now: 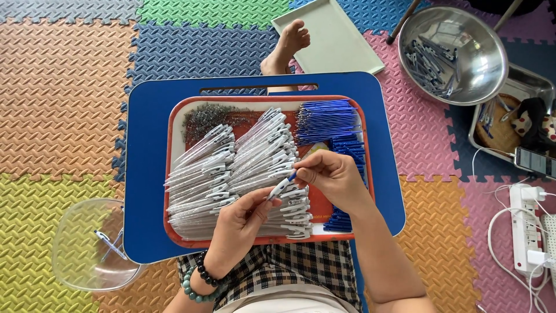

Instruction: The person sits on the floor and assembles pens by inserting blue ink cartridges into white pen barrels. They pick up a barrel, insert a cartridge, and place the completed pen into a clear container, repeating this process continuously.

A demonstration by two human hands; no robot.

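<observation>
Underneath everything, a floor of interlocking foam mats (63, 87), ribbed and diamond-embossed, in orange, blue, green, yellow and pink squares with jigsaw edges. Over the lap, a blue plastic lap table (147, 174) with rounded corners and a slot handle along its far edge. On that table, an orange-rimmed rectangular tray (169, 174), smooth inside. Filling the tray's left and middle, stacked rows of clear pen barrels with white clips (231, 168); at the right, a bundle of thin blue refills (325, 120); at the far left corner, a scatter of tiny metal springs (205, 116). Far right on the floor, a shiny round steel bowl (489, 35) with pen parts inside, beside a flat pale green tray (341, 40) and a white power strip (524, 226) with looping cables. Low left, a clear round plastic bowl (75, 255) holding a couple of finished pens. Above the tray's middle, left hand (240, 223), beaded bracelets at the wrist, grip pinched on the lower end of a white pen with blue tip (282, 186), tilted up toward the right. Right hand (333, 174) just beyond, fingertips closed on the pen's upper blue end.
</observation>
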